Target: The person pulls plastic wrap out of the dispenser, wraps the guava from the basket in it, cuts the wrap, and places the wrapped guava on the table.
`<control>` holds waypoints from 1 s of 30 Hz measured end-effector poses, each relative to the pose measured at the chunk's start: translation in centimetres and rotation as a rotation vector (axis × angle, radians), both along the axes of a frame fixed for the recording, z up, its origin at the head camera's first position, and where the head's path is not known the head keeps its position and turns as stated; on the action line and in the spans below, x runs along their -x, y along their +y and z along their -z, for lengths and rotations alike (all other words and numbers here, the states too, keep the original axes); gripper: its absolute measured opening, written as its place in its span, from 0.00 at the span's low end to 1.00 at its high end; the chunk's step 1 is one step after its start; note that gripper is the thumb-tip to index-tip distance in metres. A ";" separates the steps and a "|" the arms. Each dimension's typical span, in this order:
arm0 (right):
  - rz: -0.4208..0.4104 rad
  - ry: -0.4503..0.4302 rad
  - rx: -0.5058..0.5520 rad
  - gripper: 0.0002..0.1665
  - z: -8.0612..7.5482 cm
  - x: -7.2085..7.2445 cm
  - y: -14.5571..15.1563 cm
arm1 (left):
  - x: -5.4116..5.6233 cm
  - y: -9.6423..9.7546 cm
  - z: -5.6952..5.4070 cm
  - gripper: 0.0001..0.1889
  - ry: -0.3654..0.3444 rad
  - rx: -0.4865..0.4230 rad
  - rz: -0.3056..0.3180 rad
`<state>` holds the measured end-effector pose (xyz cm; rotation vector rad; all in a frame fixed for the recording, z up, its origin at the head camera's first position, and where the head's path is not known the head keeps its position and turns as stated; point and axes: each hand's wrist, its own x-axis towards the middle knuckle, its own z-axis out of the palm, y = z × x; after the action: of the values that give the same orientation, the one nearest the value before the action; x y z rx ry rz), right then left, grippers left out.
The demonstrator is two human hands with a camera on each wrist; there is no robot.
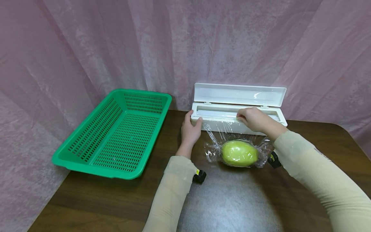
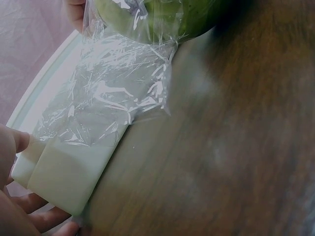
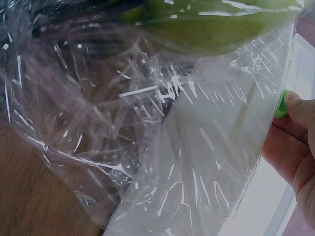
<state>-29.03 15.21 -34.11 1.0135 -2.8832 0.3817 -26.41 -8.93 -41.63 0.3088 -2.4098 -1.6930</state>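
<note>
A white cling film dispenser (image 1: 214,125) stands on the table with its lid (image 1: 240,94) raised. My left hand (image 1: 191,131) grips its left end, thumb on the near side and fingers round the end, as the left wrist view (image 2: 22,194) also shows. At the dispenser's front edge, my right hand (image 1: 255,120) pinches a small green slide cutter (image 3: 282,104), right of the middle. Clear cling film (image 2: 113,93) runs from the dispenser down over an oval yellow-green fruit (image 1: 239,153), which lies wrapped in front of it. The fruit's exact kind is unclear.
A green slotted plastic basket (image 1: 150,151) sits on the left side of the brown table (image 1: 116,203). A pink curtain (image 1: 185,48) hangs behind the table. Black wrist cameras (image 1: 200,176) are strapped under both sleeves.
</note>
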 end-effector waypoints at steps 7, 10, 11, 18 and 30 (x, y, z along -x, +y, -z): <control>0.003 0.006 0.007 0.06 0.2 0.0 0.2 | -0.1 0.0 0.0 0.29 0.004 0.002 -0.005; 0.002 0.009 0.009 0.06 0.3 0.1 0.3 | -0.1 0.0 0.0 0.29 0.006 0.002 -0.003; 0.001 0.010 0.010 0.06 0.3 0.1 0.3 | -0.1 0.0 0.0 0.29 0.007 0.001 -0.002; -0.008 0.021 0.014 0.06 0.3 0.2 0.4 | -0.1 0.0 0.0 0.29 0.005 -0.010 0.007; 0.006 -0.006 0.014 0.06 0.2 0.2 0.4 | 0.0 -0.1 0.0 0.30 0.012 -0.005 0.011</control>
<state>-29.19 15.62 -34.29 1.0038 -2.8837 0.4049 -26.37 -8.98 -41.63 0.2864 -2.4036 -1.7009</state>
